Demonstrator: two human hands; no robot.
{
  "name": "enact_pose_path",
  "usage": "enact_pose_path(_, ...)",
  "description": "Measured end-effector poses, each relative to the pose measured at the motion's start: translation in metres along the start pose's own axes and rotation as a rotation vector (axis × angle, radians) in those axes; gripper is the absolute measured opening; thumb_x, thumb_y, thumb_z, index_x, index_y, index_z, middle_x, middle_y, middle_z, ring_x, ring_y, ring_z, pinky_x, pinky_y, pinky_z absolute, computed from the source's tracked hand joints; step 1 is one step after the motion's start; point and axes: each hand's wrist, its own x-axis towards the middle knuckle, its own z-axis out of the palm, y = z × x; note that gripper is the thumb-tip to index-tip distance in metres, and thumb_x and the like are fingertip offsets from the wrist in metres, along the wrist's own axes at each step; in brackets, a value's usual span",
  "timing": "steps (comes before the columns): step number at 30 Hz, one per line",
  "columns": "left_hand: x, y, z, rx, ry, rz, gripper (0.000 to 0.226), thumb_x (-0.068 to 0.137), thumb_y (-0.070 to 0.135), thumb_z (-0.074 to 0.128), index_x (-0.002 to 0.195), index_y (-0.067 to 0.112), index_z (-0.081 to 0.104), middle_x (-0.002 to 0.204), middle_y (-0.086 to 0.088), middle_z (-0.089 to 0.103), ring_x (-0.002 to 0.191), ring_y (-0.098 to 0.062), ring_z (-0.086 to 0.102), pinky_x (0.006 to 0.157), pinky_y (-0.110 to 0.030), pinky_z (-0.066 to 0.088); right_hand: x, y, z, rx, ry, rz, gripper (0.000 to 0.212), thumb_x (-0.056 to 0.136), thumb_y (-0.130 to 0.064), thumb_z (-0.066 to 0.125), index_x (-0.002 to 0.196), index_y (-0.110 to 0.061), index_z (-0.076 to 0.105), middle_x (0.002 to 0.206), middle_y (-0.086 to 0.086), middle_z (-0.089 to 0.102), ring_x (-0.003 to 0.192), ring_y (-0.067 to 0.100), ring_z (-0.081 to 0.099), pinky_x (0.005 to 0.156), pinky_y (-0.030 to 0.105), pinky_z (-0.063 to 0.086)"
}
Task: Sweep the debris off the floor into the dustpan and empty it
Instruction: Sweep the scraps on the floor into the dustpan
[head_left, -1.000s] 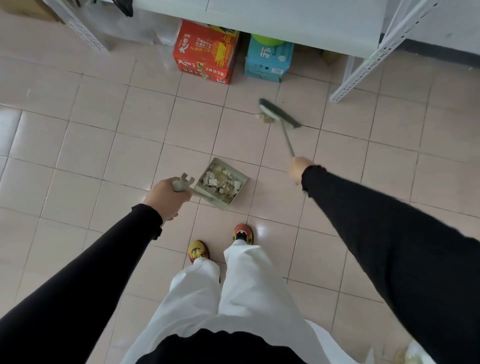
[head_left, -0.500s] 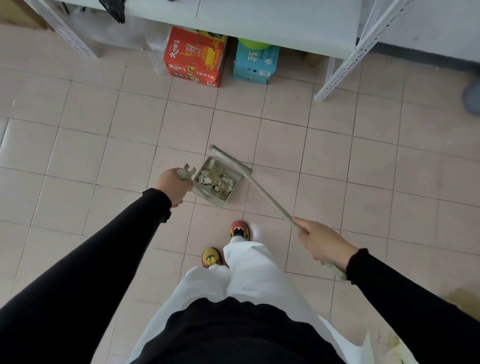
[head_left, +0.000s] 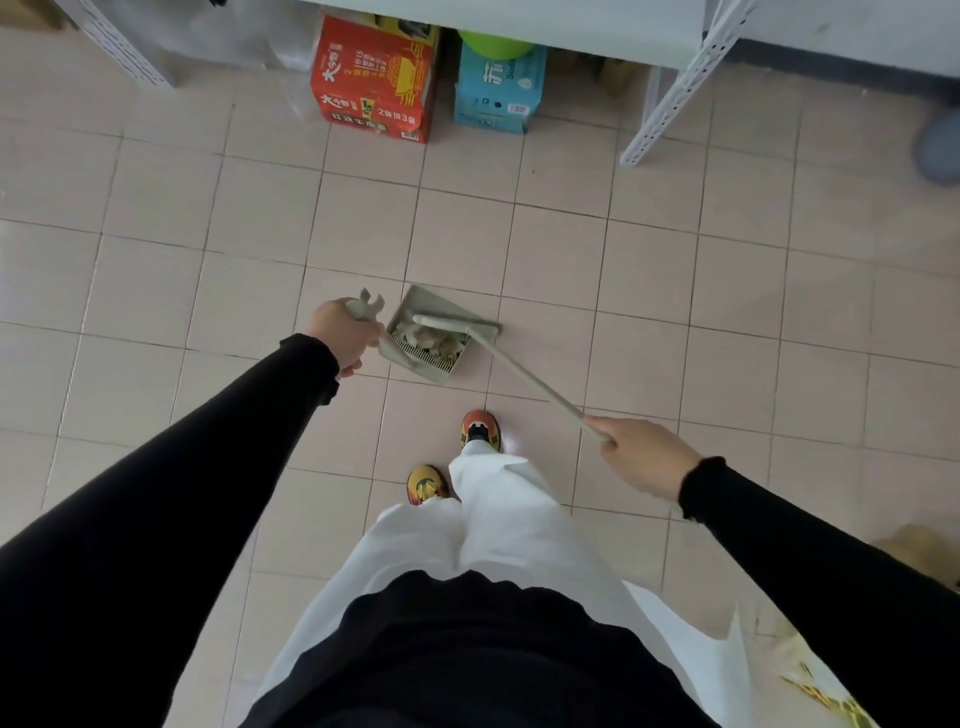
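A grey-green dustpan (head_left: 415, 306) rests on the pink tiled floor in front of my feet. Pale debris (head_left: 431, 340) lies inside it. My left hand (head_left: 343, 335) is closed on the dustpan handle (head_left: 366, 306) at its left side. My right hand (head_left: 641, 454) grips the long broom handle (head_left: 530, 376). The broom head (head_left: 457, 325) lies across the dustpan's mouth, on top of the debris.
A red carton (head_left: 374, 83) and a blue carton (head_left: 498, 88) stand under a white shelf (head_left: 519, 21) ahead. A white perforated shelf leg (head_left: 675, 98) slants at the right, another (head_left: 119, 47) at the left. My shoes (head_left: 480, 428) stand just behind the dustpan.
The broom swept back from near the cartons to the dustpan. My right hand pulled in toward my body, and the broom head now sits over the debris in the pan.
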Motion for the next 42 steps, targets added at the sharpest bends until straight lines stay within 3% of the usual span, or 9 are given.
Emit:
enact_pose_path(4, -0.001, -0.006, 0.003, -0.008, -0.004, 0.013, 0.016, 0.091, 0.012, 0.056, 0.106, 0.012, 0.062, 0.097, -0.013, 0.068, 0.053, -0.020, 0.044, 0.049, -0.028, 0.038, -0.001, -0.005, 0.003, 0.063, 0.086, -0.014, 0.054, 0.102, -0.016, 0.033, 0.153, -0.034, 0.036, 0.131, 0.005, 0.061, 0.060, 0.008, 0.048, 0.049, 0.019, 0.033)
enact_pose_path(8, -0.003, -0.012, 0.006, -0.039, -0.029, 0.009, 0.025, 0.092, 0.020, 0.062, 0.116, 0.012, 0.062, 0.093, -0.011, 0.068, 0.051, -0.018, 0.042, 0.049, -0.027, 0.037, 0.035, -0.032, 0.013, 0.054, 0.085, -0.033, 0.054, 0.101, -0.013, 0.032, 0.154, -0.025, 0.034, 0.137, 0.013, 0.056, 0.081, 0.023, 0.051, 0.050, 0.019, 0.033)
enact_pose_path(15, -0.006, -0.017, 0.005, -0.032, -0.093, 0.004, 0.033, 0.091, 0.034, 0.067, 0.118, 0.016, 0.060, 0.099, -0.009, 0.069, 0.054, -0.017, 0.043, 0.053, -0.026, 0.037, 0.007, -0.020, 0.044, 0.375, 0.006, -0.010, 0.052, 0.099, -0.014, 0.034, 0.149, -0.026, 0.042, 0.082, 0.002, 0.058, 0.057, 0.021, 0.049, 0.049, 0.030, 0.043)
enact_pose_path(22, -0.008, -0.029, 0.006, -0.113, -0.154, 0.033, 0.043, 0.088, 0.043, 0.070, 0.120, 0.015, 0.064, 0.104, -0.006, 0.071, 0.059, -0.016, 0.052, 0.051, -0.025, 0.038, -0.025, 0.011, 0.081, 0.639, 0.109, 0.059, 0.051, 0.102, -0.022, 0.037, 0.150, -0.038, 0.040, 0.078, 0.003, 0.052, 0.048, 0.015, 0.042, 0.039, 0.023, 0.038)
enact_pose_path(26, -0.016, -0.027, -0.002, -0.189, -0.362, 0.012, 0.052, 0.084, 0.064, 0.066, 0.111, 0.020, 0.063, 0.108, -0.002, 0.072, 0.080, -0.019, 0.064, 0.062, -0.030, 0.045, -0.028, 0.006, 0.093, 0.724, 0.170, 0.061, 0.050, 0.102, -0.019, 0.037, 0.149, -0.035, 0.042, 0.077, 0.005, 0.051, 0.048, 0.015, 0.041, 0.038, 0.023, 0.038)
enact_pose_path(29, -0.022, -0.031, 0.000, -0.198, -0.400, -0.024, 0.056, 0.081, 0.073, 0.062, 0.105, 0.022, 0.059, 0.098, -0.002, 0.075, 0.077, -0.021, 0.066, 0.061, -0.030, 0.046, -0.031, 0.005, 0.103, 0.815, 0.206, 0.093, 0.050, 0.102, -0.018, 0.037, 0.149, -0.032, 0.042, 0.077, 0.005, 0.051, 0.048, 0.015, 0.041, 0.038, 0.023, 0.038)
enact_pose_path(34, -0.037, -0.034, 0.025, -0.313, -0.400, -0.042, 0.020, 0.095, 0.037, 0.059, 0.089, 0.018, 0.059, 0.084, -0.007, 0.069, 0.059, -0.017, 0.059, 0.056, -0.028, 0.043, -0.038, 0.014, 0.114, 0.940, 0.248, 0.115, 0.052, 0.099, -0.016, 0.038, 0.149, -0.030, 0.044, 0.077, 0.007, 0.050, 0.049, 0.016, 0.042, 0.038, 0.023, 0.038)
enact_pose_path(37, -0.046, -0.023, 0.039, -0.383, -0.378, -0.067, 0.017, 0.098, 0.031, 0.056, 0.089, 0.017, 0.055, 0.069, -0.005, 0.068, 0.046, -0.014, 0.046, 0.045, -0.021, 0.041, -0.044, 0.027, 0.116, 1.000, 0.274, 0.117, 0.052, 0.098, -0.014, 0.040, 0.148, -0.028, 0.046, 0.073, 0.007, 0.048, 0.046, 0.015, 0.041, 0.038, 0.024, 0.038)
enact_pose_path(42, -0.065, 0.014, 0.069, -0.404, -0.469, -0.043, 0.044, 0.089, 0.063, 0.057, 0.086, 0.019, 0.055, 0.074, -0.007, 0.065, 0.050, -0.015, 0.044, 0.044, -0.020, 0.040, -0.059, 0.067, 0.105, 1.117, 0.313, 0.106, 0.042, 0.097, -0.010, 0.040, 0.128, -0.033, 0.057, 0.073, 0.009, 0.048, 0.048, 0.015, 0.040, 0.042, 0.025, 0.035)
